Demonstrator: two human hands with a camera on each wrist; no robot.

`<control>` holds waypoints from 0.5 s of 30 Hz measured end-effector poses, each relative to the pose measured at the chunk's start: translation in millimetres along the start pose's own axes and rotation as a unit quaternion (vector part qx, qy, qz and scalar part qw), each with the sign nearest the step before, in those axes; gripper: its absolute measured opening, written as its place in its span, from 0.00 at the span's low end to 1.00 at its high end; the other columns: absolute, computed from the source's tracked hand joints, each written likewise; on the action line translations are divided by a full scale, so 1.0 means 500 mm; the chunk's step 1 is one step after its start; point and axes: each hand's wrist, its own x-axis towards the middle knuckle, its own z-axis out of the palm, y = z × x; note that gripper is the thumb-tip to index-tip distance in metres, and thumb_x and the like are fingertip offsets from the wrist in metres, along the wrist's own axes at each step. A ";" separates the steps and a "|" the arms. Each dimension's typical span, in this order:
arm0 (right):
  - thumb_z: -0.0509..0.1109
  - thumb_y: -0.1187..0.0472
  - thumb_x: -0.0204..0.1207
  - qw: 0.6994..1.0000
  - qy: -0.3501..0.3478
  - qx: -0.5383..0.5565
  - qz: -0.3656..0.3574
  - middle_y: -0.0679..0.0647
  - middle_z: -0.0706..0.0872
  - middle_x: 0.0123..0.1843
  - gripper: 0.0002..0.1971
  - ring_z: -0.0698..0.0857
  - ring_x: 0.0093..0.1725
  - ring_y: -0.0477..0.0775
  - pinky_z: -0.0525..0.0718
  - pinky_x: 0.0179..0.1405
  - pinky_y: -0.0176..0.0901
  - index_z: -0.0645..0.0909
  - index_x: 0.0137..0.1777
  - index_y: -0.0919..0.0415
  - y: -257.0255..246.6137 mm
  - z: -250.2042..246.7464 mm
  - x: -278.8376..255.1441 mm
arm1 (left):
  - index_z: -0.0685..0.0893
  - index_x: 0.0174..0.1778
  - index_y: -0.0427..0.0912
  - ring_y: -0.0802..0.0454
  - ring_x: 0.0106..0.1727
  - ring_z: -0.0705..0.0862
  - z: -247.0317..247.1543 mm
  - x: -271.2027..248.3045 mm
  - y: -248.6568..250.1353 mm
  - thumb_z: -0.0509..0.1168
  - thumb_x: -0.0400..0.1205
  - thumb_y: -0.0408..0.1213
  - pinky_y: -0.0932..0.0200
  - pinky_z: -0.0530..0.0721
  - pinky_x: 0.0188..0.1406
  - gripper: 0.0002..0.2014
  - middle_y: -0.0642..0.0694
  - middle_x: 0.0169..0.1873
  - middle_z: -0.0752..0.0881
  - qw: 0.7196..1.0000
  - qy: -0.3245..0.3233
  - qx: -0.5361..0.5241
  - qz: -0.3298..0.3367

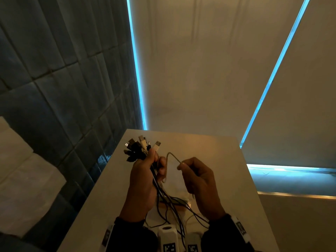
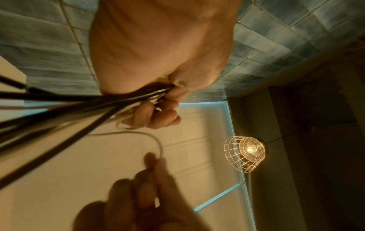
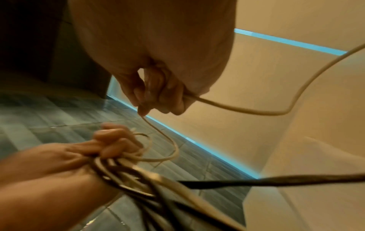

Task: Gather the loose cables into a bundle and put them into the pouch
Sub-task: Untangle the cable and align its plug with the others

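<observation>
While I am watching through the head view, the left hand is gripping the cable bundle above the table near its far left corner, plugs fanned upward, tails hanging toward the near edge; the right hand is pinching one pale cable, probably to wrap the bundle. The left wrist view is showing fingers curled round the strands. The right wrist view is showing thumb and forefinger nipping the cable. No pouch is clearly showing.
</observation>
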 end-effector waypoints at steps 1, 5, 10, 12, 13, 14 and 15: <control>0.66 0.61 0.80 1.000 -0.013 0.012 -0.013 0.49 0.69 0.23 0.10 0.64 0.22 0.47 0.64 0.21 0.35 0.80 0.42 0.68 -0.018 0.007 -0.002 | 0.70 0.34 0.41 0.54 0.22 0.74 0.002 -0.002 -0.001 0.53 0.88 0.40 0.59 0.71 0.27 0.16 0.45 0.25 0.81 1.000 0.005 0.009 -0.001; 0.65 0.61 0.78 0.996 -0.078 0.032 -0.023 0.43 0.74 0.23 0.09 0.64 0.22 0.44 0.65 0.22 0.34 0.81 0.39 0.65 -0.050 0.024 -0.016 | 0.77 0.38 0.39 0.50 0.30 0.82 0.006 -0.008 0.000 0.54 0.87 0.40 0.55 0.79 0.34 0.15 0.42 0.32 0.89 1.000 0.008 0.004 -0.015; 0.66 0.71 0.77 0.993 -0.109 0.007 0.033 0.42 0.74 0.21 0.10 0.70 0.21 0.37 0.68 0.25 0.26 0.78 0.33 0.67 -0.034 0.024 -0.025 | 0.71 0.33 0.41 0.48 0.32 0.79 -0.005 -0.006 0.007 0.53 0.87 0.42 0.53 0.79 0.36 0.16 0.43 0.29 0.80 0.995 -0.019 -0.092 -0.015; 0.66 0.71 0.76 0.992 -0.112 -0.005 0.054 0.42 0.74 0.20 0.11 0.70 0.20 0.37 0.68 0.25 0.25 0.77 0.32 0.67 -0.023 0.019 -0.026 | 0.70 0.33 0.41 0.48 0.33 0.78 -0.008 -0.005 0.006 0.53 0.88 0.41 0.53 0.79 0.40 0.17 0.45 0.28 0.76 0.992 -0.025 -0.125 -0.006; 0.67 0.68 0.74 0.992 -0.111 -0.012 0.059 0.42 0.73 0.20 0.10 0.69 0.20 0.38 0.68 0.25 0.26 0.77 0.31 0.67 -0.017 0.015 -0.026 | 0.70 0.33 0.41 0.49 0.32 0.78 -0.009 -0.006 0.005 0.53 0.88 0.41 0.53 0.79 0.41 0.17 0.45 0.28 0.75 0.990 -0.029 -0.139 -0.006; 0.67 0.66 0.71 0.992 -0.108 -0.016 0.064 0.43 0.72 0.20 0.09 0.67 0.21 0.40 0.68 0.25 0.28 0.77 0.30 0.66 -0.012 0.011 -0.026 | 0.70 0.33 0.41 0.50 0.31 0.77 -0.011 -0.007 0.005 0.53 0.88 0.41 0.55 0.78 0.39 0.17 0.45 0.28 0.75 0.988 -0.033 -0.148 -0.003; 0.66 0.64 0.68 0.992 -0.102 -0.018 0.071 0.44 0.71 0.20 0.08 0.66 0.21 0.42 0.67 0.24 0.30 0.77 0.29 0.65 -0.006 0.007 -0.025 | 0.70 0.33 0.42 0.52 0.29 0.76 -0.013 -0.007 0.006 0.52 0.88 0.41 0.57 0.77 0.35 0.17 0.46 0.28 0.76 0.988 -0.037 -0.149 0.003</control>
